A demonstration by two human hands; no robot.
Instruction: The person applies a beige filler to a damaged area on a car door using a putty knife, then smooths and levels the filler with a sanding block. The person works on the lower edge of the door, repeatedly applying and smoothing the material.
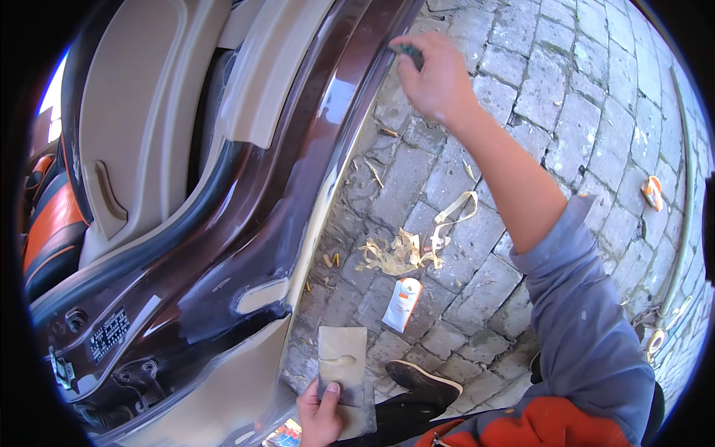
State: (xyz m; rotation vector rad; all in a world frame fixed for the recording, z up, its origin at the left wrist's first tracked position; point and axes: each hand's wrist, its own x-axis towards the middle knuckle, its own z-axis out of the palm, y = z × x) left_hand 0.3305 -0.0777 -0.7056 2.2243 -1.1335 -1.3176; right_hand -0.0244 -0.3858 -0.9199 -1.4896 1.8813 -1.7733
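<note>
My right hand (pixel 438 78) is closed around a small dark green piece (pixel 409 54), mostly hidden in the fingers. Its fingertips are at the outer edge of the brown car door sill (pixel 298 164); I cannot tell whether the piece touches the paint. Low in the view, my left hand (pixel 320 419) grips a flat greyish-beige putty board (pixel 342 365), thumb on top. A smear of beige paste (pixel 341 360) lies on the board. Beige filler (pixel 262 296) covers a patch at the sill's rear end, and a pale strip (pixel 307 246) runs along its lower edge.
Crumpled masking tape (pixel 395 253) and a white-and-orange tube (pixel 403 304) lie on the stone paving (pixel 573 127). My shoe (pixel 424 378) is beside the left hand. A crumpled orange-and-white wrapper (pixel 652 193) and a long hose (pixel 679 223) are at the right. Inside the car stands a beige seat side (pixel 141 97).
</note>
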